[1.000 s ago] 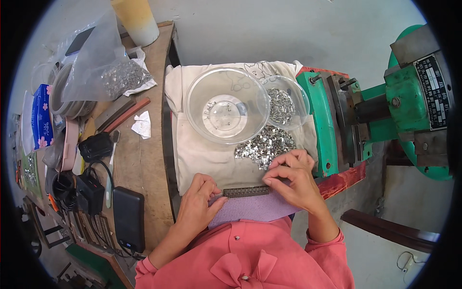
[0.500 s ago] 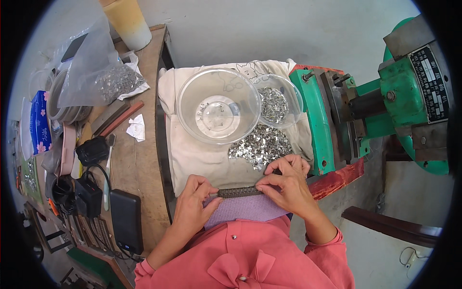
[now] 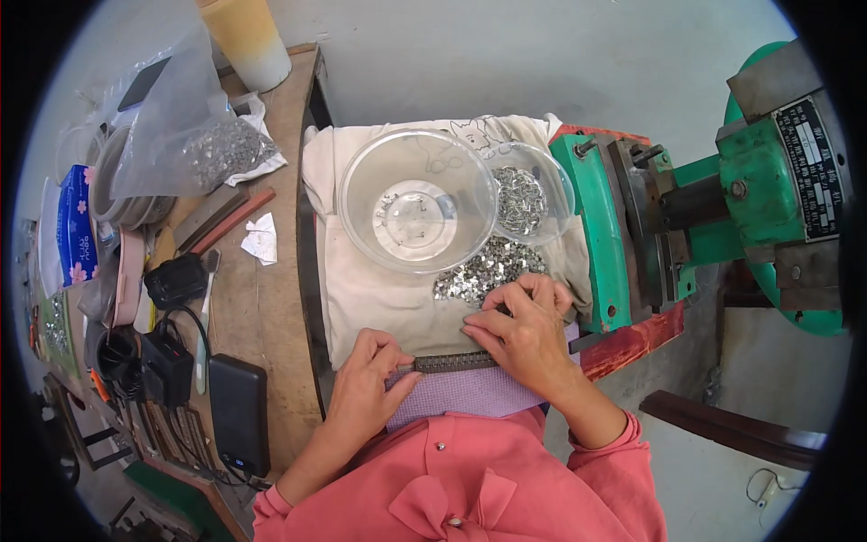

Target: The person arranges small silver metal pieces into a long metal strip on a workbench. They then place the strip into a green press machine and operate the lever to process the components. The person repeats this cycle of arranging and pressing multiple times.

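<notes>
A dark slotted metal strip [image 3: 456,362] lies across a purple woven cloth [image 3: 452,394] close in front of me. My left hand [image 3: 366,375] is closed on the strip's left end, thumb and fingers pinching it. Over the strip's right part is my right hand [image 3: 528,332], its thumb and forefinger brought together; whatever is between them is too small to make out. Just beyond it a heap of small shiny metal pieces [image 3: 474,282] lies on the cream cloth [image 3: 361,307]. The strip's right end is hidden behind my right hand.
A large clear plastic tub [image 3: 348,226] holds a few bits; a smaller clear bowl [image 3: 564,203] has metal pieces. At right stands a green machine [image 3: 601,262]. On the wooden table [image 3: 271,316] at left are a black power bank [image 3: 237,414], cables and a plastic bag [image 3: 172,135].
My right hand has lifted slightly off the strip, its fingertips shifting left and away from me. My left hand keeps its grip on the strip's end. The whole view has shifted a little.
</notes>
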The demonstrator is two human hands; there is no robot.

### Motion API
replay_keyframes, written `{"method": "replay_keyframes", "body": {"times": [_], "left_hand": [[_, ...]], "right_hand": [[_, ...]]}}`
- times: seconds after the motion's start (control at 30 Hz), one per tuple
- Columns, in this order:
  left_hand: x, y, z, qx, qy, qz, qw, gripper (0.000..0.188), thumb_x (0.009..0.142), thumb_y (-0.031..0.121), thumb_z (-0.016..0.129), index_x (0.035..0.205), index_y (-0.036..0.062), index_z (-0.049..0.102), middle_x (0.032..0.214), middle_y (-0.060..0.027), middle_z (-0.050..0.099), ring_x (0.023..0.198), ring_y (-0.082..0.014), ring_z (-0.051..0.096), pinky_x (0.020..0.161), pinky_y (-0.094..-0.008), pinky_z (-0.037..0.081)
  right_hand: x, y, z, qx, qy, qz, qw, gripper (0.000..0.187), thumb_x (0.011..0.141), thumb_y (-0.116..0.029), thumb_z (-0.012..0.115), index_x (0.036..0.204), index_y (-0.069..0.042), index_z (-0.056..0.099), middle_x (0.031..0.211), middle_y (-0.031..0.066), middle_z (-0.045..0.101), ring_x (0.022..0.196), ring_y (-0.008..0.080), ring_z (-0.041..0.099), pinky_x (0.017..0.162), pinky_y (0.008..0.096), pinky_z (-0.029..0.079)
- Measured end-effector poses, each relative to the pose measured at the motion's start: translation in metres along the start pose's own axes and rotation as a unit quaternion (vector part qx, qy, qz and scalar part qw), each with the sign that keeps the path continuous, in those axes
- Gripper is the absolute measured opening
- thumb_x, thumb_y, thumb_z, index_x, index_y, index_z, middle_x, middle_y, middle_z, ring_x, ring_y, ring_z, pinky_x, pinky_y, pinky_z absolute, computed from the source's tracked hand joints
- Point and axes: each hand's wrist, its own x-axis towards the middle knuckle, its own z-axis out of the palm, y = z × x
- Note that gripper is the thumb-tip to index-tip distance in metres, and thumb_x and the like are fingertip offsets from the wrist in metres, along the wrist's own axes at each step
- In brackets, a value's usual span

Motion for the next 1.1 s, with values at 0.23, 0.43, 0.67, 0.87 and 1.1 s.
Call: {"method": "replay_keyframes", "body": {"times": [0.23, 0.43, 0.67, 0.87, 1.1], "left_hand": [[0.0, 0.001, -0.001, 0.007, -0.002, 0.004, 1.0, 0.024, 0.075, 0.003, 0.081, 0.092, -0.0026, 0.064, 0.102, -0.0099, 0.055, 0.077, -0.0198, 0.062, 0.068, -0.0313, 0.052], [0.001, 0.004, -0.003, 0.009, -0.012, -0.005, 1.0, 0.024, 0.076, 0.003, 0.081, 0.09, -0.0033, 0.063, 0.102, -0.0108, 0.055, 0.079, -0.0222, 0.063, 0.068, -0.0329, 0.053], [-0.001, 0.0, 0.001, 0.011, 0.007, 0.004, 1.0, 0.025, 0.073, 0.001, 0.082, 0.091, -0.0016, 0.065, 0.1, -0.0092, 0.055, 0.076, -0.0179, 0.058, 0.067, -0.0295, 0.05], [-0.001, 0.001, 0.001, 0.012, 0.008, 0.008, 1.0, 0.024, 0.073, 0.002, 0.082, 0.09, -0.0021, 0.065, 0.1, -0.0096, 0.055, 0.077, -0.0188, 0.058, 0.067, -0.0296, 0.05], [-0.002, -0.001, 0.002, 0.025, 0.013, 0.024, 0.999, 0.024, 0.073, 0.002, 0.082, 0.089, -0.0024, 0.065, 0.1, -0.01, 0.055, 0.078, -0.0201, 0.059, 0.067, -0.0301, 0.051]], "right_hand": [[-0.007, 0.013, -0.02, 0.07, -0.008, 0.069, 0.995, 0.011, 0.076, -0.023, 0.081, 0.082, -0.016, 0.076, 0.097, -0.0051, 0.064, 0.105, 0.0227, 0.051, 0.094, 0.0423, 0.028], [-0.033, 0.014, -0.028, 0.103, -0.059, 0.112, 0.987, 0.008, 0.077, -0.02, 0.08, 0.082, -0.015, 0.077, 0.097, -0.0038, 0.064, 0.107, 0.0229, 0.049, 0.099, 0.0414, 0.027], [-0.037, 0.011, -0.022, 0.103, -0.045, 0.093, 0.989, 0.008, 0.078, -0.022, 0.08, 0.083, -0.017, 0.078, 0.094, -0.0054, 0.063, 0.104, 0.0224, 0.049, 0.093, 0.0411, 0.026], [-0.039, 0.009, -0.019, 0.111, -0.026, 0.101, 0.988, 0.009, 0.077, -0.023, 0.081, 0.083, -0.017, 0.078, 0.094, -0.005, 0.063, 0.104, 0.0229, 0.049, 0.093, 0.0416, 0.026], [-0.047, 0.006, -0.011, 0.091, 0.001, 0.102, 0.991, 0.012, 0.075, -0.024, 0.082, 0.083, -0.016, 0.079, 0.094, -0.0043, 0.063, 0.105, 0.0241, 0.049, 0.093, 0.0424, 0.026]]}}
